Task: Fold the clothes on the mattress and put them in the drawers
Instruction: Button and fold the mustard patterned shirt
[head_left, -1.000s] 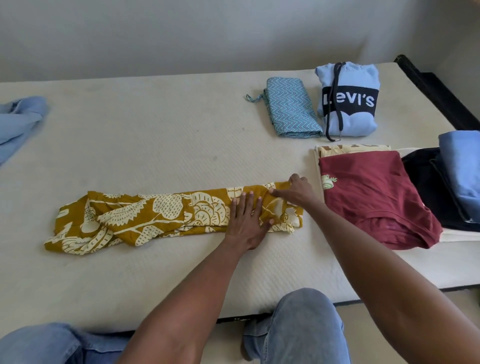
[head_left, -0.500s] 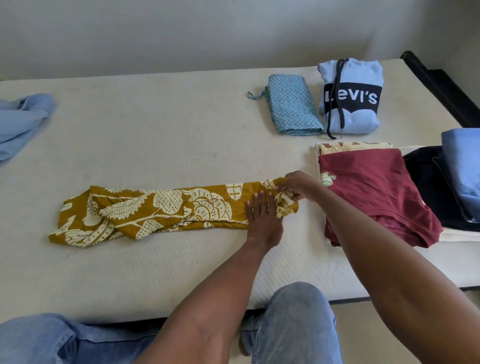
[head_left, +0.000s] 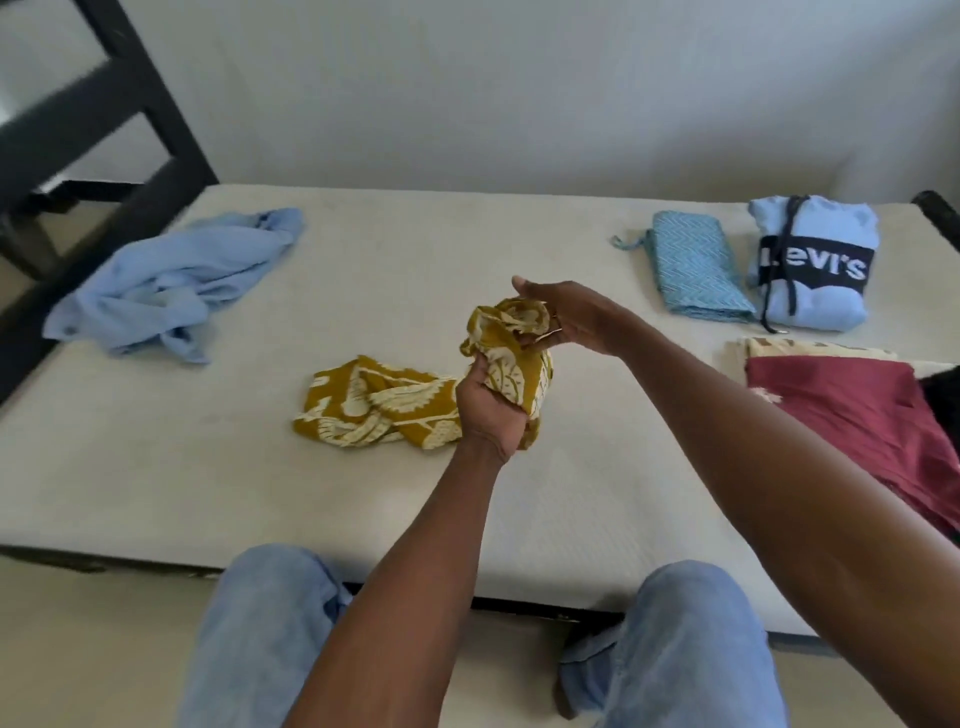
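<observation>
mustard printed cloth (head_left: 379, 405) | bunched, trailing left | gripped by both hands

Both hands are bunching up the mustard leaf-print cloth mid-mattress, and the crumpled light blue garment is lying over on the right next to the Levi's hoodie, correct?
Not quite. The crumpled light blue garment lies on the left side of the mattress, far from the Levi's hoodie, as the head view shows. The rest holds: left hand and right hand both grip the mustard leaf-print cloth.
</observation>
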